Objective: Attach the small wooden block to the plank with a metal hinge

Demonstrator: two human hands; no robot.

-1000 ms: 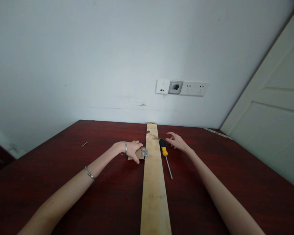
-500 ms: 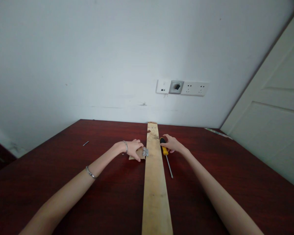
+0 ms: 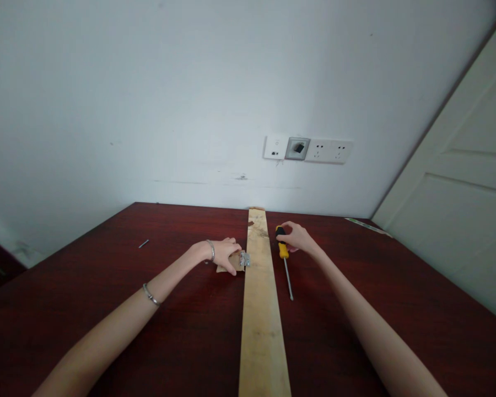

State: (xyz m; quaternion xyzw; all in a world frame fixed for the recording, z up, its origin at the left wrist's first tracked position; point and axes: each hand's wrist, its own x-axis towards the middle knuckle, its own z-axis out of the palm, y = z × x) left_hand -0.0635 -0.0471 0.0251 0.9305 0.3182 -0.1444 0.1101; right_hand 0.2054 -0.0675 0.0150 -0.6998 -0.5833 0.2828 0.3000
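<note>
Beside the plank (image 3: 261, 298), the left hand (image 3: 222, 255) rests spread fingers (image 3: 230, 268) upon a brown piece (image 3: 236, 259); the right hand (image 3: 297, 238) grips a screwdriver (image 3: 283, 251).

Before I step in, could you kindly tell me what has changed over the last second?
The right hand moved left to the screwdriver, and its fingers took hold of the black grip; the handle has swung right, away from the plank. The left hand stayed on the small brown piece beside the hinge.
</note>
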